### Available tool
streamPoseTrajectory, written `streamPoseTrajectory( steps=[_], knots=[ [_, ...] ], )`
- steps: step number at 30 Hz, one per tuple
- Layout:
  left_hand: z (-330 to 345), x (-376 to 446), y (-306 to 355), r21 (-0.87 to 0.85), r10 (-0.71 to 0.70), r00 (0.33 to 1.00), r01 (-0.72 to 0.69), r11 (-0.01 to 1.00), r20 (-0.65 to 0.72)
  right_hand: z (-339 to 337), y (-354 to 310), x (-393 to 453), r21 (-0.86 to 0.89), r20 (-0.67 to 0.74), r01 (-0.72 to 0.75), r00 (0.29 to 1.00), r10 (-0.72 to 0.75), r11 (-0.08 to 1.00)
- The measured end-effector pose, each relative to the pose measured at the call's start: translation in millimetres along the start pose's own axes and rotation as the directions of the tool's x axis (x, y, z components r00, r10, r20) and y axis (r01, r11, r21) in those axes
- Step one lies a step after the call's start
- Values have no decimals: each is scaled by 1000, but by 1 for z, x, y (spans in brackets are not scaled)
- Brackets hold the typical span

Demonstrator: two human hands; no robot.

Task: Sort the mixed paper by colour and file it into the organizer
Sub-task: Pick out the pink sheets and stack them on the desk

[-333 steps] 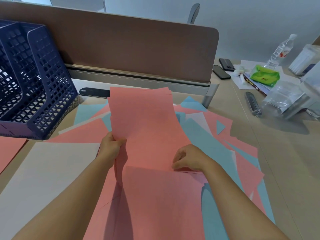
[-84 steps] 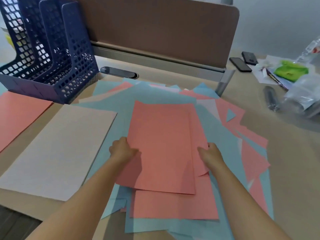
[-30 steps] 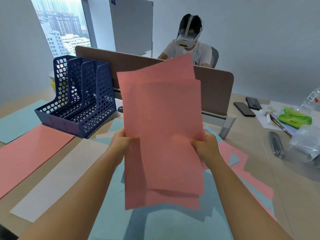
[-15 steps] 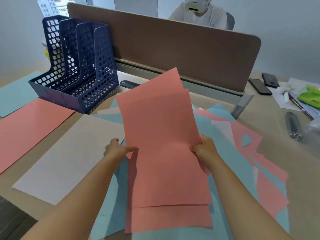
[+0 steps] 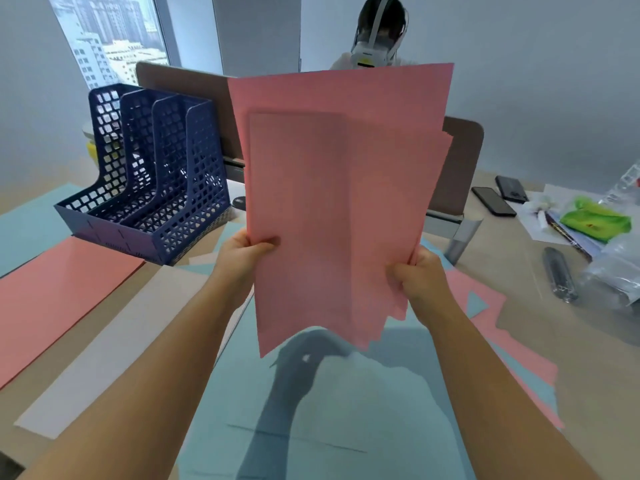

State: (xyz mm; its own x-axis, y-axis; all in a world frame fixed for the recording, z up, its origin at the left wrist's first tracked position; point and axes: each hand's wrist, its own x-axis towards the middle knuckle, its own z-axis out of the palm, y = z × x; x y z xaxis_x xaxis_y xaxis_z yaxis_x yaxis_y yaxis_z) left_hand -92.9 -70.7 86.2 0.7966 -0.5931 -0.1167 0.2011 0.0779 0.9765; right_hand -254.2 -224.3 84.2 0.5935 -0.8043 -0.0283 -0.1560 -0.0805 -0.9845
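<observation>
Gripping one uneven sheaf of pink paper sheets (image 5: pixel 339 209) upright above the desk, two hands pinch its edges: left hand (image 5: pixel 242 258) thumb in front, right hand (image 5: pixel 420 277) curled round. One navy three-slot plastic mesh organizer (image 5: pixel 152 188) stands left of the left fingers.

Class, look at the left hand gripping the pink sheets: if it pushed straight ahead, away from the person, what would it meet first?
Probably the brown desk divider behind the pink sheets; the left hand seems to pass right of the blue organizer, though depth is unclear.
</observation>
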Motion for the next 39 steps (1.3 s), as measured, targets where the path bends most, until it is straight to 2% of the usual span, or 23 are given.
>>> streamPoseTrajectory(
  steps=[3,6,10,16,20,23,26,29,33,36,39],
  knots=[
    [5,0,14,9,106,993,-107,994,59,0,-15,2,20,-9,45,999,-44,999],
    [0,1,15,30,136,987,-139,990,81,-3,-18,0,91,24,40,999,-42,995],
    [-9,-1,1,73,48,997,-53,996,67,-5,-2,-2,196,75,-49,997,35,979],
    [-17,2,-27,99,-43,997,36,994,70,5,28,0,207,85,-153,987,137,966],
    [-8,9,-29,44,-42,998,39,998,51,10,22,6,275,97,-103,992,79,956],
    [-8,14,-32,32,-32,997,30,999,66,5,22,12,257,105,-99,992,74,961],
    [-16,13,-54,55,-88,993,84,995,78,5,45,8,179,116,-196,977,177,964],
    [-17,10,-81,56,-148,988,146,988,45,15,69,-1,227,77,-259,966,247,939],
    [-12,12,-92,25,-123,992,124,992,-22,22,75,0,301,-10,-310,945,328,902],
    [-10,16,-91,37,-114,993,114,993,-19,19,78,3,219,-34,-284,954,299,933],
    [-12,17,-100,78,-163,987,163,983,-16,20,83,0,155,-29,-314,946,322,937]
  ],
)
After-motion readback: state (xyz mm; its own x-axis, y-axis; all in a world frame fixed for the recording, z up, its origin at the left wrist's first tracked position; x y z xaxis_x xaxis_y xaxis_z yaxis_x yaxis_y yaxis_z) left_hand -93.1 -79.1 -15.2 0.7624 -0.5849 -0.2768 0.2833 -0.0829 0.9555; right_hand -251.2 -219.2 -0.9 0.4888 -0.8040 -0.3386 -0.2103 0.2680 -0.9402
